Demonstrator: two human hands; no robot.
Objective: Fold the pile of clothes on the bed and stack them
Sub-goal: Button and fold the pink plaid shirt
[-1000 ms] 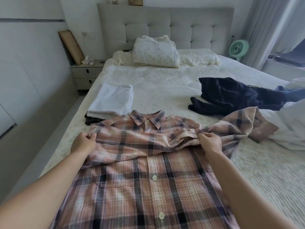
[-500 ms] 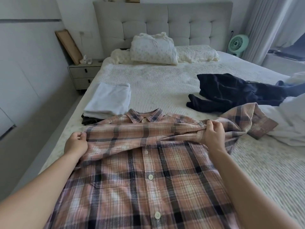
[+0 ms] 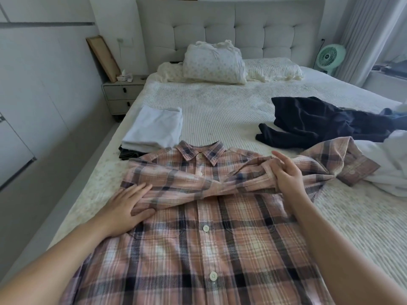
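Plaid shirt (image 3: 198, 245) lies face up, buttoned, on the near part of the bed (image 3: 220, 111), collar toward the headboard (image 3: 231, 29). One sleeve is folded across the chest, running from the left side over to the right shoulder. The other sleeve trails off to the right, cuff resting against a white garment (image 3: 387, 168) at the right edge.

Left hand (image 3: 125, 205): flat, fingers straight and spread, pressing on the end of the folded sleeve at the shirt's left side. Grip wide, holding nothing.

Right hand (image 3: 286, 172): at the right shoulder area, where the fabric bunches. Thumb and lower fingers seem to pinch a ridge of cloth while the upper fingers extend upward, loose. Grip narrow on the shirt, though the exact contact is partly hidden by the fold.

Beyond the shirt's left shoulder: a folded pale blue garment (image 3: 154, 128) stacked on top of a dark folded piece (image 3: 127, 154), whose edge just shows beneath.

Right of centre: a dark navy garment (image 3: 319, 122), unfolded and rumpled, just beyond the trailing sleeve.

Pillows (image 3: 213, 62) at the head of the bed. Nightstand (image 3: 121, 93) to the bed's left, a framed board (image 3: 102, 57) leaning on the wall above it. Green fan (image 3: 329, 57) on the far right, by the curtain (image 3: 370, 36).
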